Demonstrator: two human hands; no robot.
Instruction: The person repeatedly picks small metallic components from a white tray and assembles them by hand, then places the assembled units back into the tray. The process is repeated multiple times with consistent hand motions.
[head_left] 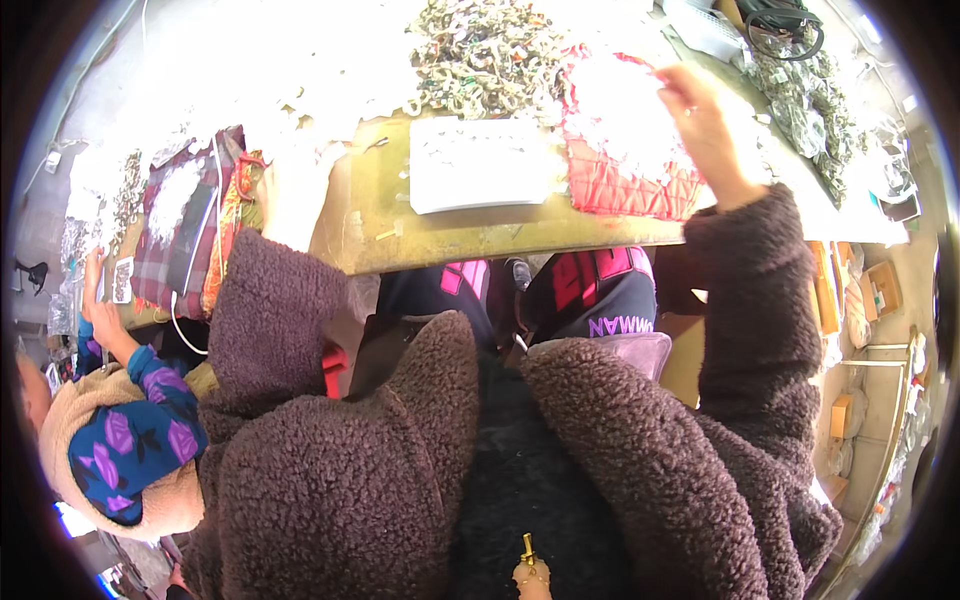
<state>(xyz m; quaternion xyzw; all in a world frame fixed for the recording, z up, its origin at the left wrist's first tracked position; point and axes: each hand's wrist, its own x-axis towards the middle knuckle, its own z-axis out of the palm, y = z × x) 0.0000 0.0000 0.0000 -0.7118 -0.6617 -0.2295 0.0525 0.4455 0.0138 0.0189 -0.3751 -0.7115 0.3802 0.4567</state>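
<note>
My left hand (295, 190) is over the table's left part, bleached by glare. A red looped handle (250, 175) sticks out beside it and a dark narrow tip (377, 143) shows past its fingers; it looks closed on this red-handled tool, whose exact kind is unclear. My right hand (700, 115) hovers above the right edge of a red quilted cloth (635, 185). Its fingers are curled together, and whatever is between them is too bright to make out. Between the hands lies a white rectangular block or tray (478, 170) with small dark marks along its top.
Behind the white block is a heap of small curled grey-green pieces (485, 60). Clear plastic bags (800, 110) and a pale basket (705, 25) stand at the far right. A plaid cloth (175, 225) lies left. Another person (130, 440) sits at my left, reaching toward the table.
</note>
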